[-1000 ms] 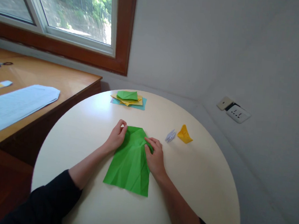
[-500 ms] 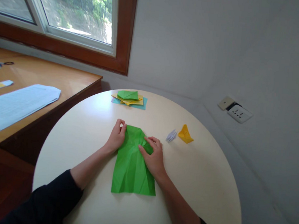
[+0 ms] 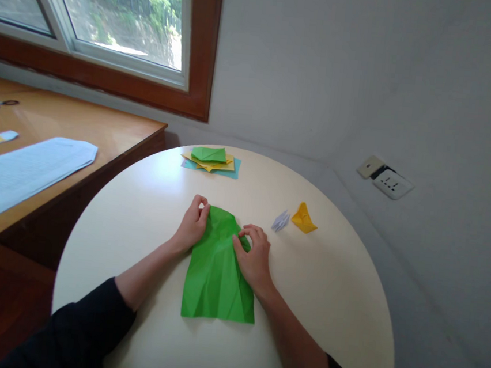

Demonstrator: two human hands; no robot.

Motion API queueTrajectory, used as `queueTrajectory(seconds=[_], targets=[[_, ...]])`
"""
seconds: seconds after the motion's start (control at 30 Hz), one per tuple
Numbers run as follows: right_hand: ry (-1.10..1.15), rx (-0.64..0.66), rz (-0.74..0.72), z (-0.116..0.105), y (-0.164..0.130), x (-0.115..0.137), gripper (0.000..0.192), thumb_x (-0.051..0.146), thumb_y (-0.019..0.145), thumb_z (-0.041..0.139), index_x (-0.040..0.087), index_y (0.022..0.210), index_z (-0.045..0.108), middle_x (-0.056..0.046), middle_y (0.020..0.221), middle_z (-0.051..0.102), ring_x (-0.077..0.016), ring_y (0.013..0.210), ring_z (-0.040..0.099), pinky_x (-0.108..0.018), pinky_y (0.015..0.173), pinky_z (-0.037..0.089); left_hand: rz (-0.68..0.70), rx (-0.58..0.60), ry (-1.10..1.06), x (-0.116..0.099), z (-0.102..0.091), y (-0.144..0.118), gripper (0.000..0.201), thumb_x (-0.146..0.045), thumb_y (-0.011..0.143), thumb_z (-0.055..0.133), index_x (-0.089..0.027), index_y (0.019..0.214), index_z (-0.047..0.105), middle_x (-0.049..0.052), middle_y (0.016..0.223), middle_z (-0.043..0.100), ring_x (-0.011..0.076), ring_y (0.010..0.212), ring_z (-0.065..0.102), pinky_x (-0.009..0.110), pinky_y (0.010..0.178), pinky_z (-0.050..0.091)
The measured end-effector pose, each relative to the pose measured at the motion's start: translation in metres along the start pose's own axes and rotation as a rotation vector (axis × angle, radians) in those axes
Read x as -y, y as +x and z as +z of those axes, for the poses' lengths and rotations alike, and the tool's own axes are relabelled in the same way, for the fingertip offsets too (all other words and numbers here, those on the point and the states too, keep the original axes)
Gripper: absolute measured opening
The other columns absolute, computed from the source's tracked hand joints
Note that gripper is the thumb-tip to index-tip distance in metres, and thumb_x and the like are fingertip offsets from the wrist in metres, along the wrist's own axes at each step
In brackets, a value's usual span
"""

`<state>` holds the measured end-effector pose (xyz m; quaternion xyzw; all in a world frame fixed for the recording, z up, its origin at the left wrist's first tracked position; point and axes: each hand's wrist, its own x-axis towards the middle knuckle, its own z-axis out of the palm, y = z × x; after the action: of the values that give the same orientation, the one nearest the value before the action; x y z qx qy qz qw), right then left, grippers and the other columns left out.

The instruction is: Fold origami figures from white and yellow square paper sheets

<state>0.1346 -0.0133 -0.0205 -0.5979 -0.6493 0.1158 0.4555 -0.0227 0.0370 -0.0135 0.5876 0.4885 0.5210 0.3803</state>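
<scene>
Round table (image 3: 140,197): paper stack (image 3: 210,160), 2 folded figures (image 3: 294,219)

The round cream counter (image 3: 139,208) lies bare to the left and near side of the creased green paper sheet (image 3: 219,274). Right of it sit a small white folded paper (image 3: 280,221) and a yellow folded paper boat (image 3: 303,219); a stack of coloured paper squares (image 3: 211,161) occupies the far edge.

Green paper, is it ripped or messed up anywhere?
No rip shows. The green paper is full of creases and lies flat on the table, with the left hand and right hand pressing its far end. Nothing is spilled or broken.
</scene>
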Motion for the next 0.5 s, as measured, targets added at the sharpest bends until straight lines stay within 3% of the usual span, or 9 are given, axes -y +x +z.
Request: queueTrajectory(seconds=[0.3, 0.5], targets=[[0.156, -0.135, 0.006, -0.0042, 0.0001, 0.0000, 0.009, 0.026, 0.074, 0.053, 0.021, 0.067, 0.051, -0.005, 0.090, 0.059, -0.0202, 0.092, 0.054, -0.037, 0.087, 0.038, -0.013, 0.029, 0.056, 0.0071, -0.0057, 0.0061, 0.012, -0.031, 0.081, 0.044, -0.021, 0.077, 0.039, -0.009, 0.047, 0.035, 0.0081, 0.041, 0.030, 0.019, 0.044, 0.023], [0.372, -0.127, 0.195, -0.0021, 0.0016, -0.0045, 0.017, 0.037, 0.079, 0.046, 0.020, 0.075, 0.048, 0.000, 0.070, 0.055, -0.0151, 0.067, 0.055, -0.028, 0.065, 0.044, 0.002, 0.021, 0.098, 0.0086, -0.0102, 0.0095, 0.011, -0.030, 0.079, 0.046, -0.020, 0.074, 0.042, -0.008, 0.045, 0.037, 0.0082, 0.042, 0.031, 0.019, 0.044, 0.023]])
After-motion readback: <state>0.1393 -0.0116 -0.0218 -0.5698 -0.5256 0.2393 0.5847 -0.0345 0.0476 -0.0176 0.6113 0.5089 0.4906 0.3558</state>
